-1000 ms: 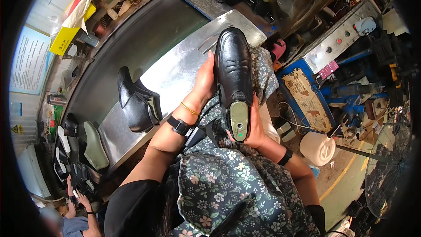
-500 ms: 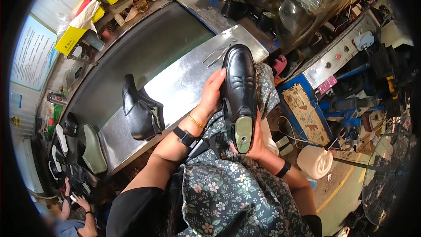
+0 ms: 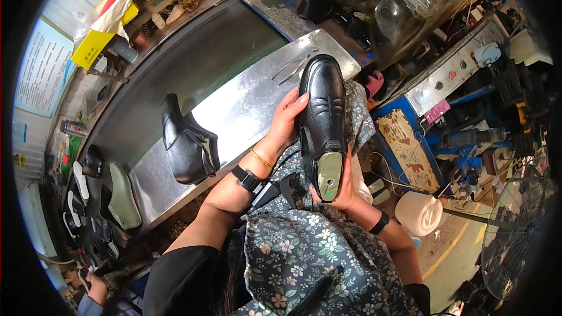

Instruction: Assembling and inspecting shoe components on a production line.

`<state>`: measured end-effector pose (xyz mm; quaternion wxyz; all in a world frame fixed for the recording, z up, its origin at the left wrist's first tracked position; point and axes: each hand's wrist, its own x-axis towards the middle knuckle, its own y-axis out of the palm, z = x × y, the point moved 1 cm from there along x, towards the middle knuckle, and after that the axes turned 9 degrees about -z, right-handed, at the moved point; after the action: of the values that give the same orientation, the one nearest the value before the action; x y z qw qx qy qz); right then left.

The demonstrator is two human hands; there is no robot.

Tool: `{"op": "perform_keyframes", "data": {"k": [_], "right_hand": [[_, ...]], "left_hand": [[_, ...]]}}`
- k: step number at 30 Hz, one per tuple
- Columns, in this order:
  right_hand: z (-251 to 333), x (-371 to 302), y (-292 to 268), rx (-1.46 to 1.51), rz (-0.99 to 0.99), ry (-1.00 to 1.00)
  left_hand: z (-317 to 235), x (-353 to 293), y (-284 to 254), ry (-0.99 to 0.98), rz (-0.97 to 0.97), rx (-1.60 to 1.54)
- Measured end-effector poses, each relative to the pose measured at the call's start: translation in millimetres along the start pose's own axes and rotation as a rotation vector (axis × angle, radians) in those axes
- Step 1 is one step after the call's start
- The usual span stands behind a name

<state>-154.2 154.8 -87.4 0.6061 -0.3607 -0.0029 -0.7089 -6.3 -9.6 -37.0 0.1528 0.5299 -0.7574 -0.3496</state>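
Between both my hands is a black leather shoe (image 3: pixel 325 102), toe pointing away from me, with a green shoe last (image 3: pixel 329 175) showing at its heel opening. My left hand (image 3: pixel 287 118) grips its left side, thumb lying on the upper. At the heel end my right hand (image 3: pixel 346 184) holds it from the right and from below; most of those fingers are hidden. A second black shoe upper (image 3: pixel 188 149), with a bit of green inside, rests on the shiny metal ledge (image 3: pixel 234 108) to the left. Thin metal tools (image 3: pixel 291 71) lie just beyond the held shoe's toe.
A dark conveyor belt (image 3: pixel 193 52) runs behind the ledge. At the left are a green last (image 3: pixel 123 196), white insoles (image 3: pixel 80 180) and another person's hand (image 3: pixel 96 288). A control panel (image 3: pixel 453 73), a white bucket (image 3: pixel 418 213) and a fan (image 3: pixel 521 228) stand right.
The held shoe has shifted slightly right and up, with both hands still on it. At lower left, the other person's arms have moved, and only one hand shows clearly now.
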Motion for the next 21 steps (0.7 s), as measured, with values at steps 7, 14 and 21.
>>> {"op": "perform_keyframes", "data": {"k": [7, 14, 21], "right_hand": [[2, 5, 1, -0.053, -0.050, -0.143], [5, 6, 3, -0.114, -0.022, -0.154], [8, 9, 3, -0.111, -0.006, -0.191]], "left_hand": [[10, 6, -11, -0.002, -0.041, 0.004], [17, 12, -19, -0.054, -0.117, -0.007], [-14, 52, -14, 0.078, -0.128, 0.247]]}}
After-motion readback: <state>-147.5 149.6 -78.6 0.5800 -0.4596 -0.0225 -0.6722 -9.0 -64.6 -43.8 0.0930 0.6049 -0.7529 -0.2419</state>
